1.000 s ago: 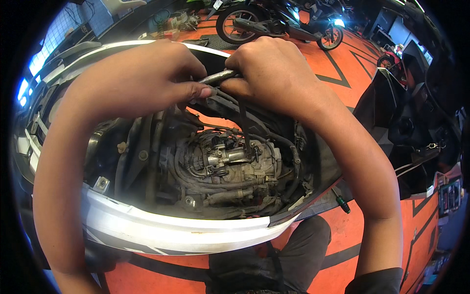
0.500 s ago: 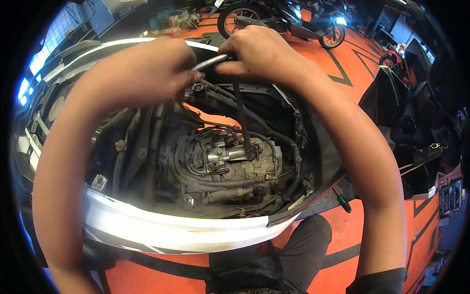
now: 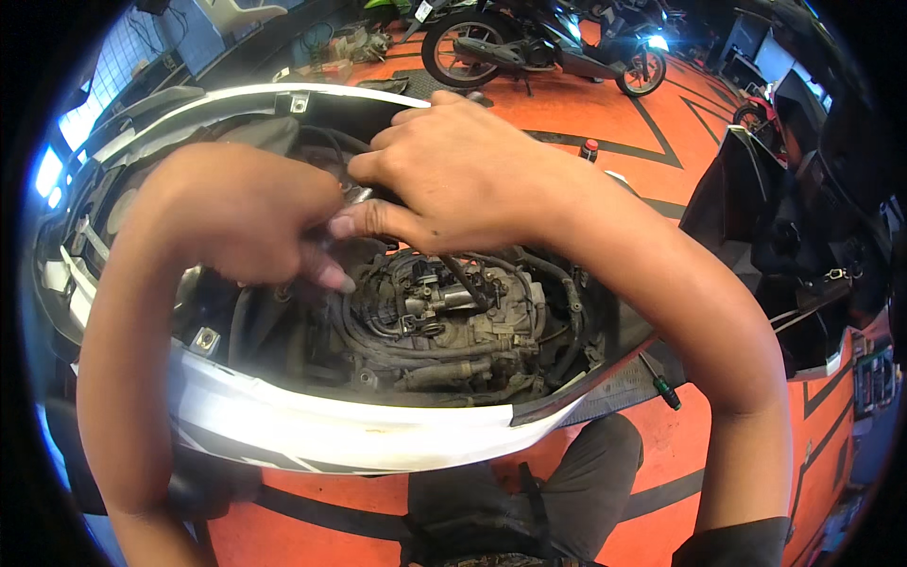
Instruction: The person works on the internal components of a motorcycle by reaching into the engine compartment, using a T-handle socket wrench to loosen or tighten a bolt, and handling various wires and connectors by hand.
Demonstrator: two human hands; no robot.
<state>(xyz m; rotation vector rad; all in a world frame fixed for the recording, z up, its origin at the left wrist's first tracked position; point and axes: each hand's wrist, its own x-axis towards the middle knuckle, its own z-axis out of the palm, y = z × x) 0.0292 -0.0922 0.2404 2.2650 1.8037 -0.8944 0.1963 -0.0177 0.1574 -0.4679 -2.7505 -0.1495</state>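
Observation:
My right hand (image 3: pixel 444 175) is curled over the handle of a T-handle wrench (image 3: pixel 358 195), whose silvery crossbar shows between my hands. Its dark shaft (image 3: pixel 465 277) slants down from under my right palm to the engine (image 3: pixel 472 326). Blurred by motion, my left hand (image 3: pixel 250 208) bends round the other end of the bar, its thumb sticking out below; its fingers are mostly hidden. The engine, with hoses and cables about it, sits inside the opened body of a white motor scooter (image 3: pixel 350 430).
A green-handled screwdriver (image 3: pixel 667 389) rests at the scooter's near right edge. Beyond the scooter, a red-capped bottle (image 3: pixel 589 149) stands on the orange floor (image 3: pixel 586 113). Another motorcycle (image 3: pixel 529 52) is parked farther back. Black body panels (image 3: pixel 746 198) are at the right.
Both hands have come down and nearer, to the left over the engine bay. The wrench shaft now leans more to the left. The red-capped bottle has come into sight.

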